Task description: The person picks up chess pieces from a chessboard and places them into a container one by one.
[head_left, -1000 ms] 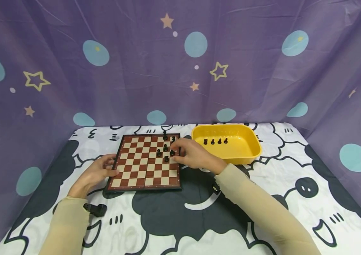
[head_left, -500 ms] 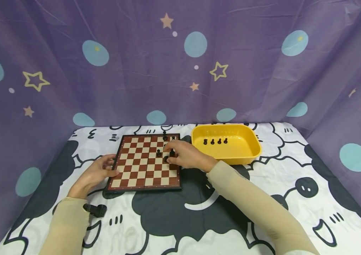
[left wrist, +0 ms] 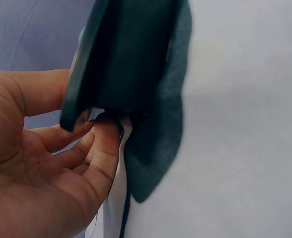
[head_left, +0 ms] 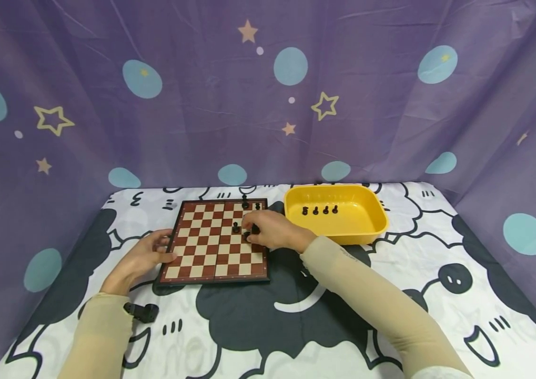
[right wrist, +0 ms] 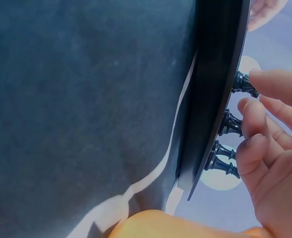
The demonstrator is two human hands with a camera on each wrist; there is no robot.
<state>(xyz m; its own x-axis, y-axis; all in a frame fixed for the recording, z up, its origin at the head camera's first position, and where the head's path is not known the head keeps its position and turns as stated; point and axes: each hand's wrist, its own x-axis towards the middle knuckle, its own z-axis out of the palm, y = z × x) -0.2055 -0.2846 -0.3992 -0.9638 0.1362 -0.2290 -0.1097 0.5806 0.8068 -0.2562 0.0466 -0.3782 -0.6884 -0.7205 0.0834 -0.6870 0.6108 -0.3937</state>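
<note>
A red-and-white checkered chessboard [head_left: 201, 237] with a dark rim lies on the cloth. My left hand [head_left: 140, 258] grips its left edge, thumb over the top and fingers beneath, as the left wrist view shows. Over the board's right half, my right hand [head_left: 274, 230] pinches a small black chess piece [right wrist: 242, 83] between thumb and fingers. Other black pieces stand around it: one piece [head_left: 236, 228] just left of the fingertips, a taller one [head_left: 245, 203] at the far edge, another [head_left: 258, 206] in the far right corner. The hand partly hides several squares and pieces.
A yellow tray [head_left: 343, 231] stands right of the board, with several black chess pieces [head_left: 326, 209] lying in a row inside. The patterned black-and-white cloth [head_left: 249, 316] covers the table. A purple curtain [head_left: 268, 137] hangs behind.
The right hand has moved left and inward over the board, its thumb and fingers coming around a black piece. The left hand and the board have stayed put.
</note>
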